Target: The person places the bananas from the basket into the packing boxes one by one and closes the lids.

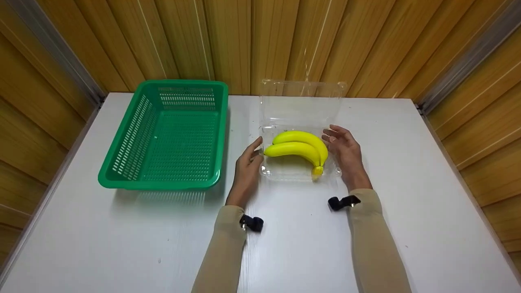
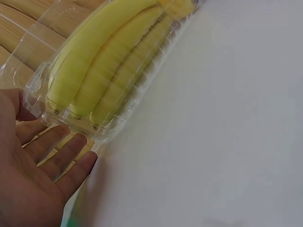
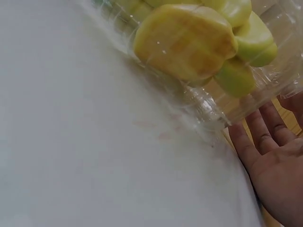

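A bunch of yellow bananas (image 1: 299, 147) lies in a clear plastic clamshell box (image 1: 281, 173), its stem end toward the near right corner. The box's lid (image 1: 301, 108) is folded up and back, away from the person. At the box's left side is my left hand (image 1: 247, 171); in the left wrist view its thumb (image 2: 22, 105) is by the rim and the other fingers are spread, nearly straight. My right hand (image 1: 348, 156) is at the opposite side, fingers extended against or very near the wall. The right wrist view shows the banana stem (image 3: 184, 45) through the plastic.
A green plastic basket (image 1: 222, 162) with slotted walls stands on the white table (image 1: 293, 244), left of the box. Behind the table rises a wood-panelled wall (image 1: 232, 40), with more panels on both sides.
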Available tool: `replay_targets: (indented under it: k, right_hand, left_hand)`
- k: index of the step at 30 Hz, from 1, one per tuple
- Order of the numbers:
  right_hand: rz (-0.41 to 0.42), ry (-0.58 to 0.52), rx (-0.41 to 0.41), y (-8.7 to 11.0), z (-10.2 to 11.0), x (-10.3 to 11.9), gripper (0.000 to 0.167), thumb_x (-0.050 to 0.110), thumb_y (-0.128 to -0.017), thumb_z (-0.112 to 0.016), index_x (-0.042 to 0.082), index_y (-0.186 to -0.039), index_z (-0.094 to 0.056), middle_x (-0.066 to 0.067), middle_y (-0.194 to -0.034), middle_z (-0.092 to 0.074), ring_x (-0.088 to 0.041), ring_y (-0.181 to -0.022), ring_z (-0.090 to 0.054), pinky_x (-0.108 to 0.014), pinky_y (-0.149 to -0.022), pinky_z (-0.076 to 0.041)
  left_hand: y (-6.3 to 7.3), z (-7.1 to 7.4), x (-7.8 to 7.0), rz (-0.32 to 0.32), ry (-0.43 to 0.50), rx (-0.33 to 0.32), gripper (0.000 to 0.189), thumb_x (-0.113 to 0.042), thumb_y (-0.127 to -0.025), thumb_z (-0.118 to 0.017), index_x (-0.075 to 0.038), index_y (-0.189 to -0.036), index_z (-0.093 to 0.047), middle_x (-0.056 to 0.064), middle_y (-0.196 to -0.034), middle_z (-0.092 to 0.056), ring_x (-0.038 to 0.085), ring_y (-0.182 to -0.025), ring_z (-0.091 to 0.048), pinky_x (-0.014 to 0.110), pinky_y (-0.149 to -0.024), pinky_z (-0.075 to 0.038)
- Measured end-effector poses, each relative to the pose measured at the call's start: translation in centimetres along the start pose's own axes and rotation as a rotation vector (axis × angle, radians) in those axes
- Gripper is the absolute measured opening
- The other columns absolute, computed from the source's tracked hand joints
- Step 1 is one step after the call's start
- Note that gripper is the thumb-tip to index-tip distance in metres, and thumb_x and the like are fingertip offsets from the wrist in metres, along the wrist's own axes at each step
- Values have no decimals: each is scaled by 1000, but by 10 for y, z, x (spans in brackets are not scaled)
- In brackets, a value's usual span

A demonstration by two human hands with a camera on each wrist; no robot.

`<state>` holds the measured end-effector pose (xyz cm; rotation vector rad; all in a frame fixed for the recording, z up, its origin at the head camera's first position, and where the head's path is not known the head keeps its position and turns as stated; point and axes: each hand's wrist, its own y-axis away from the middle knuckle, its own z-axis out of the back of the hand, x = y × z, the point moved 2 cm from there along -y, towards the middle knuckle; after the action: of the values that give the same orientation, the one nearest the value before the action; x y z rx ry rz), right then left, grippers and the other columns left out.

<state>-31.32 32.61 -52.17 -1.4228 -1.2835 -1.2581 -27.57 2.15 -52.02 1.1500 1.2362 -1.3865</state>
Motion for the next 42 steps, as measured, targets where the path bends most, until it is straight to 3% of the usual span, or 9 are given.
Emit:
replay_targets:
  k: [12,20,30,38,42]
  right_hand:
    - [-8,-21,-5,1,1,-1,50,14,-106,-67,11,-154,-52,-10,-149,-57,-26,-137,-56,-35,-115,-46]
    - [4,-94,-11,0,1,-1,40,8,-104,-67,13,-143,-61,-13,-146,-59,-30,-136,-57,-37,-113,-48]
    - [54,-126,24,2,1,-1,36,8,-106,-66,6,-141,-58,-17,-142,-60,-35,-134,-56,-41,-112,-48]
    - [51,-135,27,2,1,-1,35,8,-106,-65,6,-140,-58,-16,-141,-62,-34,-133,-58,-40,-113,-48]
    - [50,-112,21,2,1,-1,34,9,-106,-65,6,-139,-58,-15,-141,-63,-33,-132,-60,-41,-114,-47]
  left_hand:
    - [1,1,0,28,8,-3,55,-9,-105,-49,-12,-160,-49,5,-161,-50,26,-136,-58,39,-113,-47]
    - [2,2,0,36,25,5,54,-10,-106,-48,-12,-159,-50,3,-160,-51,21,-131,-60,40,-113,-46]
    - [0,3,1,13,82,5,50,-6,-107,-48,-4,-157,-51,9,-159,-52,32,-137,-57,42,-115,-45]
    - [1,4,0,25,138,-27,44,-20,-113,-46,-1,-152,-57,11,-155,-56,29,-140,-54,43,-114,-46]
    - [1,4,0,35,159,-36,46,-25,-115,-43,1,-151,-56,13,-154,-57,33,-137,-56,46,-113,-47]
